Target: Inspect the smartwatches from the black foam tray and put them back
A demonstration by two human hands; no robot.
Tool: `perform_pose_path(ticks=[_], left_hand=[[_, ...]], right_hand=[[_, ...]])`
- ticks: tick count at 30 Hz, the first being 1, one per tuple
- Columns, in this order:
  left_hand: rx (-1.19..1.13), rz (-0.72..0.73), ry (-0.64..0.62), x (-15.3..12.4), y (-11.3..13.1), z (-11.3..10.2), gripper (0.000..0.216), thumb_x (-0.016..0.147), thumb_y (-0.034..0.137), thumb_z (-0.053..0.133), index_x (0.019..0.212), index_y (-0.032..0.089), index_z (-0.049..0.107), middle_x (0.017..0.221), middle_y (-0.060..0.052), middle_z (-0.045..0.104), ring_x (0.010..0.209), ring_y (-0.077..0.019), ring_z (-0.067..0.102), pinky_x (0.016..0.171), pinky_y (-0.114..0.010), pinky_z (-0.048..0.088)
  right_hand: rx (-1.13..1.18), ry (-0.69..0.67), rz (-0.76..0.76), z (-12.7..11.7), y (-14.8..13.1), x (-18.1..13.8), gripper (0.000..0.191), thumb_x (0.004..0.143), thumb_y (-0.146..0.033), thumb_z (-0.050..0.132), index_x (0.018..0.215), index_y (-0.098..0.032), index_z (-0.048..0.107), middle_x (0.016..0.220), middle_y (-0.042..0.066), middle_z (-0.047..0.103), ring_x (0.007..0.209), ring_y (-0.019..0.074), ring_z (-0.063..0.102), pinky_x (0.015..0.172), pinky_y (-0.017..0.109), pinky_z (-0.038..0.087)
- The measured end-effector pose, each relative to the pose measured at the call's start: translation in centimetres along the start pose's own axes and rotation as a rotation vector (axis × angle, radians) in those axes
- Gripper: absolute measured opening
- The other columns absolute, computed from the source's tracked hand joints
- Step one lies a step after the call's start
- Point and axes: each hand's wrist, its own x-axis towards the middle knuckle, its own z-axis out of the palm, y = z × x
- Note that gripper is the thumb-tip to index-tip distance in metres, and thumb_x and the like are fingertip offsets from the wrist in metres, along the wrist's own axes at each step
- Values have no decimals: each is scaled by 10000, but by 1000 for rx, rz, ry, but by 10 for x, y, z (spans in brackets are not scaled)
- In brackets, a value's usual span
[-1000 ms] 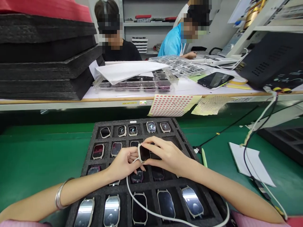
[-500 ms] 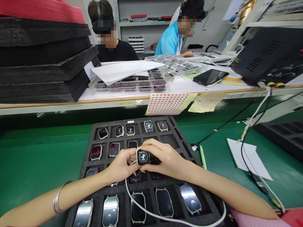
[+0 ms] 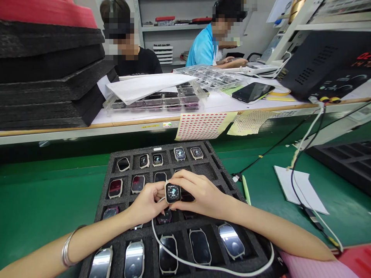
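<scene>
A smartwatch body without a strap, its screen lit with a clock face, is held between my two hands above the tray. My left hand grips its left side, and a white cable runs out from those fingers. The cable's end is hidden behind the watch. With thumb and fingers, my right hand clasps the watch's right edge. Below them lies a black foam tray with several watch bodies in its slots, among them a dark-screened one and a red-tinted one.
Black foam trays are stacked at left on a raised shelf. A phone, a clear plastic tray and a black instrument share it. Right of my tray lie a green pen and white paper. Two people sit beyond.
The view has shifted slightly. Both my hands keep the same hold on the watch. The blue-shirted person's hands are now raised, and red digits show on the instrument.
</scene>
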Motion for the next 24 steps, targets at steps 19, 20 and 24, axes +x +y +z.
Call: perform_pose_path(ticks=[19,20,24], left_hand=[[-10,-91,61,1,5,2,311,773,412,661,917,136,644,976,-136,717,675,-187,687,438,-202,484],[-9,-101,60,1,4,3,323,766,423,666,917,138,647,977,-135,719,668,-188,685,435,-205,487],[-10,-116,165,-4,-6,10,427,679,480,729,937,148,653,932,-126,737,621,-210,676,390,-226,479]], right_hand=[[-214,-55,285,-64,52,-38,336,788,-322,688,1081,-166,632,1082,117,593,995,267,539,855,421,447],[-247,-82,285,-66,51,-40,367,792,-332,686,1111,-164,621,1125,126,577,1019,270,530,868,423,436],[-340,-170,91,-62,26,-22,372,861,-384,606,1160,-164,583,1137,107,590,1032,241,528,865,372,421]])
